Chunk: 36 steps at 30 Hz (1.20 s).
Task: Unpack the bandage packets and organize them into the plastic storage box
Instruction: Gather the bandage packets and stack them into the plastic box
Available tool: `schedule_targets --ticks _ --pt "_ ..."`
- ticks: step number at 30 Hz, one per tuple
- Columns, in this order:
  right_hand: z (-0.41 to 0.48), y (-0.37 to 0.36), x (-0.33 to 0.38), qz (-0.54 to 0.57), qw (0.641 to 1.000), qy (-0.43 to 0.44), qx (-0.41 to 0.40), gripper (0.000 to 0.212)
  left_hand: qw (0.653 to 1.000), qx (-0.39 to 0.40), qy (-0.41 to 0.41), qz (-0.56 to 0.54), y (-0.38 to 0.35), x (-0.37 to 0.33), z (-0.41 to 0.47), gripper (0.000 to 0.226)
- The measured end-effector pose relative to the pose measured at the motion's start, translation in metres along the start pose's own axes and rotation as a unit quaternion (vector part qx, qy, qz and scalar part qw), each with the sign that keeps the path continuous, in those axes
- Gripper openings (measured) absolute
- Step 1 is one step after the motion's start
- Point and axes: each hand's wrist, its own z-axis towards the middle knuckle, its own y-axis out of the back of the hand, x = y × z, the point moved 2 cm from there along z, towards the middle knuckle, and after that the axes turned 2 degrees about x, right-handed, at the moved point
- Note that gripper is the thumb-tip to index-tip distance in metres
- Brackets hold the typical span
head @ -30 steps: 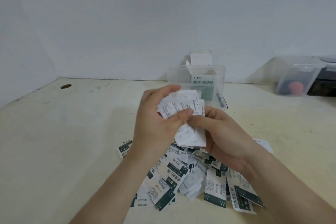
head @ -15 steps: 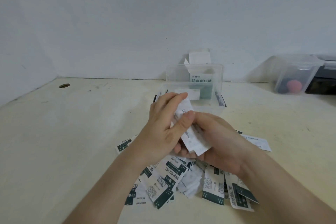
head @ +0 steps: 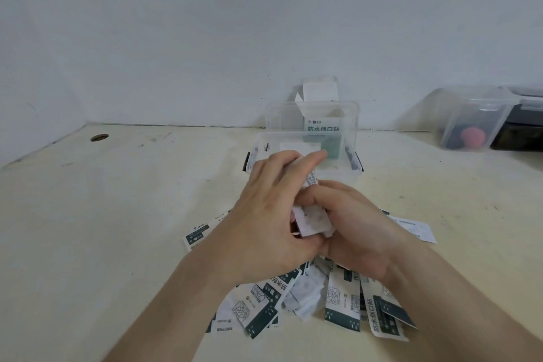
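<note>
The left hand (head: 264, 214) and right hand (head: 355, 232) curl around a small stack of flat white bandage strips (head: 313, 219), above a loose pile of green-and-white paper packets (head: 342, 300) on the matte beige table (head: 117, 214). Just behind stands the clear plastic storage box (head: 338, 169), a green carton (head: 323, 131) showing through its walls.

Clear bin (head: 454, 123) with red object (head: 472, 136)

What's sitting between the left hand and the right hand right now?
A bundle of white paper-wrapped bandage strips, gripped from both sides by the left hand and the right hand; the head view shows it.
</note>
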Motion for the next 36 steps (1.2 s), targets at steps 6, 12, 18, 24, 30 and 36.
schedule_targets --ticks 6,12,18,24,30,36 --pt "-0.001 0.004 0.004 -0.142 0.989 0.047 -0.008 0.017 0.978 0.016 0.053 -0.200 0.016 0.003 -0.001 0.083" --pt "-0.003 0.005 0.010 -0.365 0.922 0.123 -0.048 0.056 0.959 -0.088 0.069 -0.259 0.028 0.011 0.002 0.028" --pt "-0.005 0.003 0.013 -0.559 0.787 0.226 -0.132 0.055 0.944 -0.153 0.050 -0.287 0.026 0.008 0.002 0.031" --pt "-0.013 -0.002 0.016 -0.758 0.570 0.244 -0.201 0.065 0.865 -0.043 0.162 -0.473 0.023 0.011 0.004 0.046" --pt "-0.012 -0.005 0.013 -0.718 0.621 0.284 -0.136 0.068 0.816 -0.033 0.150 -0.557 0.022 0.013 0.003 0.036" --pt "-0.007 -0.002 0.007 -0.678 0.672 0.286 -0.086 0.072 0.841 -0.007 0.118 -0.528 0.022 0.018 0.004 0.059"
